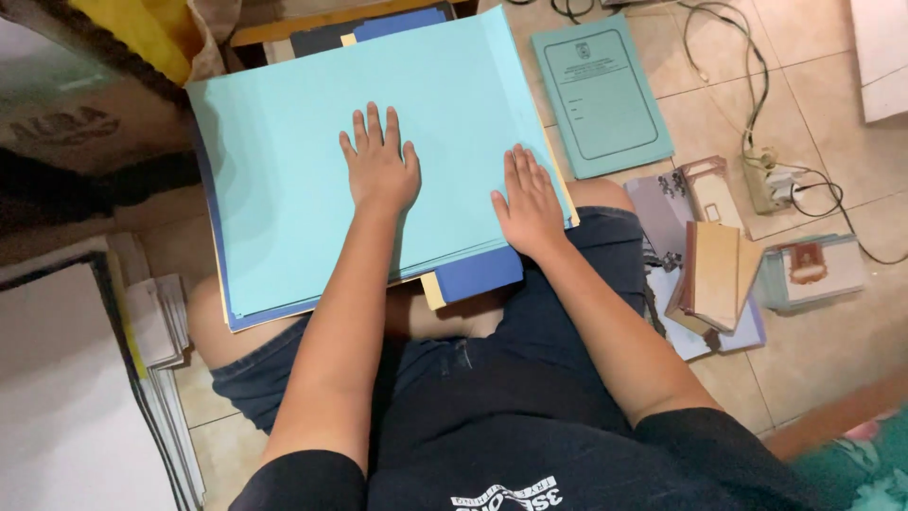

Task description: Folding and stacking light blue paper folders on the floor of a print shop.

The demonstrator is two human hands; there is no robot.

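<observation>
A stack of large light blue paper sheets (284, 161) lies across my knees, with darker blue and yellowish sheets showing at its lower edge. My left hand (380, 163) rests flat on the middle of the top sheet, fingers slightly apart. My right hand (528, 203) lies flat on the stack's right part, near its edge. Neither hand grips anything.
A teal folder with a printed frame (602, 95) lies on the tiled floor to the right. Booklets and a brown folded card (714, 274) sit beside my right knee. A power strip with cables (771, 180) is further right. Paper piles (156, 331) lie at left.
</observation>
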